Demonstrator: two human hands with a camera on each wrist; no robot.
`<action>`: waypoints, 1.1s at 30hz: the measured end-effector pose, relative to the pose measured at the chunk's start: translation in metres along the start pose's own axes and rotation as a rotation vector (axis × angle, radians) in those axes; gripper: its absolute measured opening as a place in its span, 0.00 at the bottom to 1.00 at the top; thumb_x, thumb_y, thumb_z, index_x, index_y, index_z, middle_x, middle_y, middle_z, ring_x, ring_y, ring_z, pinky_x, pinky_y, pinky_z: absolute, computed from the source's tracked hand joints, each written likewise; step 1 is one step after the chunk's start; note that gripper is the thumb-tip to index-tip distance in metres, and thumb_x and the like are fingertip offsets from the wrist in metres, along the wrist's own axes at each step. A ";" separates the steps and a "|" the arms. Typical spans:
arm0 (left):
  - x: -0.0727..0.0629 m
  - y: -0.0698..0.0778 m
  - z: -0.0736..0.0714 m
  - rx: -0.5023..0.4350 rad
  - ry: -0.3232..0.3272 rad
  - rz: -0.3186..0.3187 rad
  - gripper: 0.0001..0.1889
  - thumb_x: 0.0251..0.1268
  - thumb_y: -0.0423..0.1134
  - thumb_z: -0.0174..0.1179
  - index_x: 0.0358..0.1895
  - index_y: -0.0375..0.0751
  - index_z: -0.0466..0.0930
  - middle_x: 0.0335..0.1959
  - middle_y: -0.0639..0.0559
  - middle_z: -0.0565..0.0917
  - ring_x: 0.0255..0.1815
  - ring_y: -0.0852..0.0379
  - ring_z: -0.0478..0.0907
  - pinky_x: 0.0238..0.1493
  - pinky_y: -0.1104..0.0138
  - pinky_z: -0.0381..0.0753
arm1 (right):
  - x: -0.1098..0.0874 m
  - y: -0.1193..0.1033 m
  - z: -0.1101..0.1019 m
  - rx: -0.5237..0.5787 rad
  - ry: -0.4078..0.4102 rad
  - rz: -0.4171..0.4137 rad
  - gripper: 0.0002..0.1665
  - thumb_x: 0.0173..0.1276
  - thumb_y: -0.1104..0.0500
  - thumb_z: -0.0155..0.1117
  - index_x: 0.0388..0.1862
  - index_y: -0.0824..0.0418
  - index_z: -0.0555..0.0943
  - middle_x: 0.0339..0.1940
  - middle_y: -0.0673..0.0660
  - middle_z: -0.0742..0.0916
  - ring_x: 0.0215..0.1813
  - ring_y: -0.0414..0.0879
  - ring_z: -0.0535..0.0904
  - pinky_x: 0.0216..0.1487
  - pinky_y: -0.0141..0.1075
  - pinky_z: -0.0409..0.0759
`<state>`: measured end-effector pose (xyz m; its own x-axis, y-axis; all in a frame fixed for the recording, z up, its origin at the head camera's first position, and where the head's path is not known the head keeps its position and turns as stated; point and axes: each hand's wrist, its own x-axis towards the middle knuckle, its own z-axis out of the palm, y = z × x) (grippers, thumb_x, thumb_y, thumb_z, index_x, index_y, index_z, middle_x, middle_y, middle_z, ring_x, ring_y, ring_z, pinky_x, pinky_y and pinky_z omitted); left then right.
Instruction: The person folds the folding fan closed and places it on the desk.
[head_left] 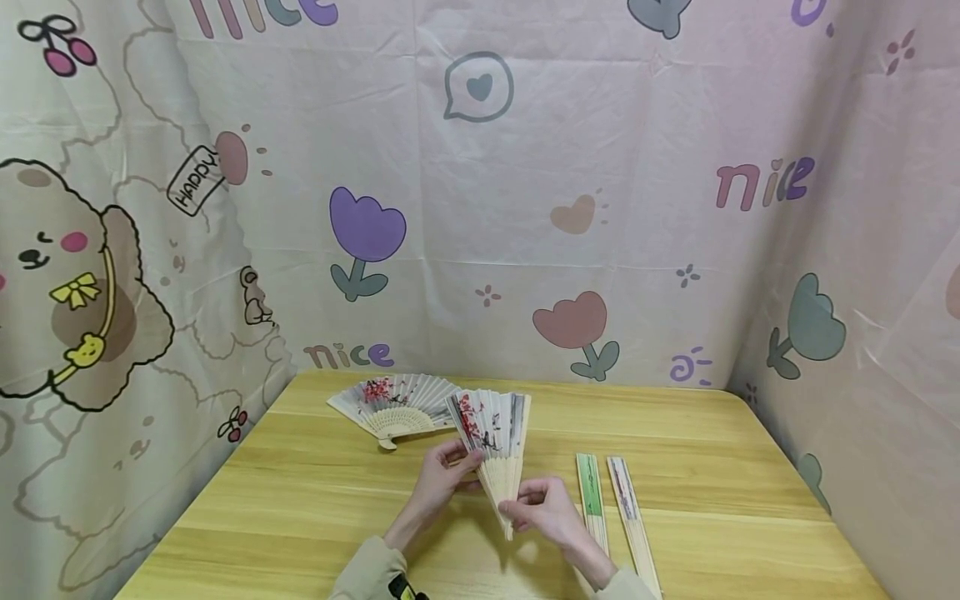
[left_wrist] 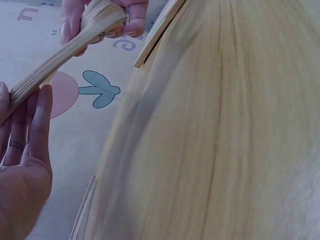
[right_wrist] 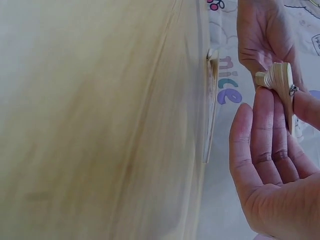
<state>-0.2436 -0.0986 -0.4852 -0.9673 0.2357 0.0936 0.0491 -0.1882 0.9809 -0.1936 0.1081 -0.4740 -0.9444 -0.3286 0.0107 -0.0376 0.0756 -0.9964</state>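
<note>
A partly spread folding fan (head_left: 489, 425), white with red blossoms and pale wooden ribs, is held up over the table between both hands. My left hand (head_left: 444, 477) pinches its left edge, thumb in front and fingers behind. Low down, near the pivot, my right hand (head_left: 546, 510) grips the ribs between thumb and fingers. The right wrist view shows the stacked rib ends (right_wrist: 278, 77) and a small metal pivot (right_wrist: 293, 90) close to the thumb. In the left wrist view the ribs (left_wrist: 60, 57) run from one hand to the other.
A second blossom fan (head_left: 401, 404) lies spread at the table's back left. To the right lie two folded fans, one with a green panel (head_left: 590, 483) and one with a whitish panel (head_left: 624, 492). A printed cloth (head_left: 480, 208) hangs behind the wooden table (head_left: 300, 500).
</note>
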 end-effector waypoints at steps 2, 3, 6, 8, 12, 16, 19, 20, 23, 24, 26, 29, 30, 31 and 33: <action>0.000 0.000 0.000 0.003 0.003 -0.003 0.23 0.69 0.34 0.63 0.58 0.16 0.71 0.35 0.61 0.88 0.37 0.63 0.87 0.44 0.62 0.94 | 0.000 0.000 0.000 -0.010 -0.006 -0.007 0.16 0.63 0.66 0.70 0.43 0.80 0.82 0.28 0.58 0.89 0.24 0.38 0.81 0.32 0.30 0.90; 0.000 0.000 -0.001 0.006 0.004 -0.004 0.23 0.69 0.34 0.63 0.57 0.16 0.72 0.35 0.61 0.88 0.36 0.63 0.86 0.44 0.62 0.94 | 0.000 0.001 0.000 -0.015 -0.008 -0.008 0.16 0.63 0.65 0.70 0.42 0.80 0.82 0.28 0.57 0.89 0.24 0.38 0.81 0.32 0.30 0.90; 0.000 -0.001 -0.001 0.011 0.012 -0.014 0.23 0.68 0.34 0.64 0.57 0.17 0.73 0.35 0.60 0.87 0.36 0.63 0.86 0.44 0.62 0.94 | -0.001 0.000 0.000 -0.028 -0.012 -0.005 0.16 0.63 0.65 0.71 0.40 0.80 0.82 0.25 0.51 0.87 0.24 0.37 0.80 0.31 0.28 0.89; 0.000 -0.001 -0.001 0.013 0.016 -0.022 0.22 0.68 0.34 0.64 0.56 0.17 0.74 0.34 0.59 0.87 0.36 0.62 0.86 0.44 0.62 0.94 | -0.001 0.000 0.001 -0.036 -0.014 -0.002 0.16 0.62 0.65 0.71 0.37 0.81 0.81 0.22 0.48 0.86 0.24 0.36 0.80 0.30 0.27 0.88; 0.000 -0.001 0.000 0.025 0.016 -0.033 0.21 0.68 0.34 0.65 0.54 0.17 0.75 0.34 0.57 0.88 0.35 0.61 0.87 0.44 0.62 0.94 | -0.002 0.000 0.001 -0.048 -0.014 0.001 0.17 0.61 0.65 0.72 0.33 0.82 0.79 0.19 0.47 0.83 0.23 0.36 0.78 0.29 0.25 0.87; -0.001 -0.001 0.000 0.036 0.012 -0.035 0.20 0.68 0.35 0.65 0.52 0.18 0.77 0.34 0.56 0.89 0.35 0.61 0.87 0.43 0.63 0.94 | -0.002 0.001 0.001 -0.060 -0.011 0.003 0.17 0.61 0.65 0.72 0.33 0.82 0.79 0.20 0.47 0.84 0.23 0.37 0.78 0.29 0.26 0.87; -0.001 -0.001 0.000 0.031 0.010 -0.041 0.20 0.68 0.35 0.65 0.52 0.19 0.77 0.34 0.56 0.89 0.35 0.61 0.87 0.42 0.64 0.94 | -0.003 0.001 0.001 -0.065 -0.009 0.002 0.16 0.61 0.65 0.72 0.33 0.81 0.80 0.20 0.47 0.83 0.23 0.37 0.78 0.29 0.27 0.88; -0.001 -0.002 0.000 0.029 0.010 -0.043 0.20 0.68 0.35 0.65 0.52 0.19 0.77 0.34 0.56 0.89 0.35 0.61 0.87 0.42 0.65 0.94 | -0.003 0.001 0.001 -0.065 -0.009 0.002 0.16 0.61 0.65 0.72 0.33 0.81 0.80 0.20 0.47 0.83 0.23 0.37 0.78 0.30 0.27 0.88; 0.000 -0.002 -0.001 0.019 0.005 -0.044 0.20 0.68 0.35 0.65 0.52 0.18 0.77 0.33 0.57 0.89 0.34 0.62 0.87 0.42 0.65 0.93 | -0.003 0.001 0.001 -0.064 -0.012 -0.002 0.16 0.61 0.65 0.71 0.33 0.81 0.80 0.20 0.47 0.83 0.23 0.37 0.78 0.29 0.27 0.88; 0.000 -0.002 -0.001 0.017 0.003 -0.043 0.20 0.68 0.35 0.64 0.52 0.18 0.77 0.33 0.57 0.89 0.34 0.62 0.87 0.41 0.66 0.93 | -0.003 0.001 0.001 -0.064 -0.013 -0.004 0.16 0.62 0.65 0.71 0.33 0.81 0.80 0.20 0.47 0.83 0.23 0.36 0.78 0.29 0.27 0.87; -0.001 -0.002 -0.001 0.013 -0.006 -0.038 0.19 0.68 0.34 0.64 0.52 0.18 0.77 0.33 0.58 0.89 0.34 0.62 0.87 0.41 0.66 0.93 | -0.003 0.001 0.001 -0.065 -0.016 -0.006 0.16 0.62 0.65 0.71 0.33 0.81 0.80 0.19 0.47 0.83 0.23 0.36 0.78 0.29 0.26 0.87; -0.001 -0.002 -0.002 0.005 -0.021 -0.033 0.17 0.68 0.34 0.64 0.50 0.20 0.78 0.33 0.58 0.89 0.34 0.62 0.87 0.42 0.66 0.93 | -0.004 0.001 0.001 -0.071 -0.015 -0.010 0.16 0.62 0.65 0.71 0.32 0.81 0.80 0.19 0.47 0.83 0.22 0.36 0.78 0.28 0.26 0.86; -0.001 -0.002 -0.002 0.003 -0.023 -0.031 0.16 0.68 0.34 0.64 0.49 0.21 0.79 0.33 0.58 0.89 0.35 0.62 0.87 0.42 0.66 0.93 | -0.004 0.001 0.001 -0.075 -0.014 -0.012 0.17 0.62 0.65 0.71 0.31 0.81 0.79 0.18 0.47 0.83 0.22 0.36 0.78 0.28 0.26 0.86; -0.001 -0.002 -0.002 0.001 -0.026 -0.031 0.14 0.68 0.34 0.64 0.48 0.23 0.79 0.34 0.58 0.89 0.35 0.62 0.87 0.42 0.66 0.93 | -0.004 0.000 0.001 -0.079 -0.013 -0.010 0.17 0.61 0.65 0.71 0.31 0.81 0.79 0.18 0.47 0.83 0.22 0.36 0.78 0.27 0.25 0.86; -0.001 -0.002 -0.003 -0.001 -0.026 -0.032 0.12 0.68 0.34 0.64 0.46 0.25 0.80 0.34 0.57 0.89 0.35 0.62 0.87 0.42 0.65 0.93 | -0.004 0.000 0.001 -0.087 -0.009 -0.008 0.17 0.61 0.64 0.72 0.30 0.81 0.79 0.18 0.47 0.83 0.22 0.36 0.77 0.27 0.26 0.85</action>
<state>-0.2434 -0.1008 -0.4878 -0.9617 0.2659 0.0666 0.0179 -0.1815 0.9832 -0.1898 0.1081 -0.4745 -0.9410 -0.3380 0.0175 -0.0738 0.1545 -0.9852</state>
